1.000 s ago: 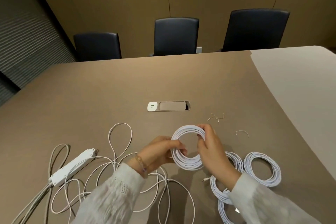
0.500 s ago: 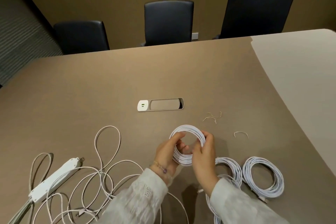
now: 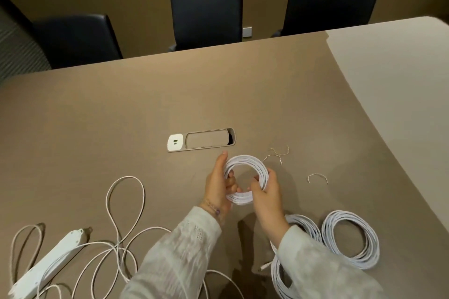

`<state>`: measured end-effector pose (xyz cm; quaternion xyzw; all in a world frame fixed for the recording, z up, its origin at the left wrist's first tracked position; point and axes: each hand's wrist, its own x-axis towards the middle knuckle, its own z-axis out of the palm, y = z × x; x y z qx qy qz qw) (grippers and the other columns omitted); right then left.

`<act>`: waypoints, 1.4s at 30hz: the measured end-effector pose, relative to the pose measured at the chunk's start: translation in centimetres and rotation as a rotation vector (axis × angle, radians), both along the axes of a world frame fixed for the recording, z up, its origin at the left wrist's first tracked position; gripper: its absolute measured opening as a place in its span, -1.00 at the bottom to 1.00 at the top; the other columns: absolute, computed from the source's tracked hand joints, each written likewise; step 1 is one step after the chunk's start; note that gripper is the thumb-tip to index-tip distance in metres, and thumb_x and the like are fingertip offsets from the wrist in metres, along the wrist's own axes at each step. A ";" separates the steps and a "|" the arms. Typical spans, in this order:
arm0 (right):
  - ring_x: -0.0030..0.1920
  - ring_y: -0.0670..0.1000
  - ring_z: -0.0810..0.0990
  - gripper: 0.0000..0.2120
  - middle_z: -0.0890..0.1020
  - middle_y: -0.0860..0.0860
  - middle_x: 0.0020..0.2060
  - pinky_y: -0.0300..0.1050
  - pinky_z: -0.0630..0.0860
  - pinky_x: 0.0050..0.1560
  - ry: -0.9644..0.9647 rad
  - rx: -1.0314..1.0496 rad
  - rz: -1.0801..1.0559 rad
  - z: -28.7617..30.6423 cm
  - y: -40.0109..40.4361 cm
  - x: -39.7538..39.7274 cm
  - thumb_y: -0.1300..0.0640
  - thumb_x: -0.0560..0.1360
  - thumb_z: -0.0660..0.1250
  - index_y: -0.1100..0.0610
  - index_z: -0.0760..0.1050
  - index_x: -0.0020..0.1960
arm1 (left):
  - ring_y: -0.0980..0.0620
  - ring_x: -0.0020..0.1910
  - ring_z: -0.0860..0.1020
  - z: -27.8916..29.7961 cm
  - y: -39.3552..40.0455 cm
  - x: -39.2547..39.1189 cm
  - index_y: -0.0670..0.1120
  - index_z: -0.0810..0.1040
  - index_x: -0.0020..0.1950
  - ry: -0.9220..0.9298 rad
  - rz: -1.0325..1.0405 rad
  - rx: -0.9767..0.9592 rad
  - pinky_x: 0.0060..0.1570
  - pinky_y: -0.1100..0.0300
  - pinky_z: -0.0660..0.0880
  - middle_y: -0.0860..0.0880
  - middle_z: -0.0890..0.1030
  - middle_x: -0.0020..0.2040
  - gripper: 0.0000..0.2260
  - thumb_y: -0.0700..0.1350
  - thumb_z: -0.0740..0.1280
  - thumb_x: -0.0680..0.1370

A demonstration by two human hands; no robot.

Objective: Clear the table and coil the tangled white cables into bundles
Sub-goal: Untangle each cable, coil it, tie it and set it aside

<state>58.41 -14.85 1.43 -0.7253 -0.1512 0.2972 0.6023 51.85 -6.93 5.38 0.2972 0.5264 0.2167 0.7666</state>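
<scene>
Midway through the tidy-up at a brown conference table (image 3: 267,94). Held just above the tabletop, near a flush power socket (image 3: 175,142): a neat white cable coil (image 3: 246,178), gripped on its left rim by the left hand (image 3: 218,182), pinched at its lower right by the right hand (image 3: 268,195). Already wound and parked to the right: a finished bundle (image 3: 351,240) and, half hidden by a sleeve, what looks like one or two more coils (image 3: 306,228). Still to do: loose tangled cable (image 3: 121,233) sprawled at lower left around a white power strip (image 3: 48,260). Probably waiting as fasteners: a few thin wire ties (image 3: 317,177) scattered beyond the coil.
</scene>
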 end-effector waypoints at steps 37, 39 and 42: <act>0.06 0.30 0.54 -0.84 0.54 0.31 0.03 0.01 0.41 -0.03 -0.656 -0.617 0.481 -4.1 5.1 10.4 0.28 0.60 0.14 0.35 0.43 0.08 | 0.04 -0.57 0.31 1.4 5.2 -3.5 -0.16 0.46 -0.36 0.478 -0.428 0.441 -0.44 0.22 0.35 -0.11 0.40 -0.43 -0.46 0.24 0.16 0.59; -0.02 0.27 0.54 -0.88 0.56 0.27 -0.04 -0.02 0.34 -0.10 -0.770 -0.495 0.573 -1.3 4.8 9.5 0.27 0.60 0.17 0.32 0.43 0.03 | 0.02 -0.54 0.30 2.1 4.6 -3.8 -0.17 0.47 -0.36 0.453 -0.496 0.453 -0.44 0.21 0.33 -0.17 0.40 -0.37 -0.47 0.21 0.15 0.61; -0.09 0.21 0.52 -0.89 0.50 0.13 -0.07 0.02 0.42 -0.08 -1.003 -0.396 0.749 2.6 3.7 8.1 0.31 0.56 0.18 0.13 0.36 -0.01 | 0.05 -0.58 0.25 4.0 3.7 -4.1 -0.18 0.44 -0.39 0.362 -0.600 0.454 -0.45 0.21 0.29 -0.03 0.38 -0.54 -0.46 0.15 0.12 0.64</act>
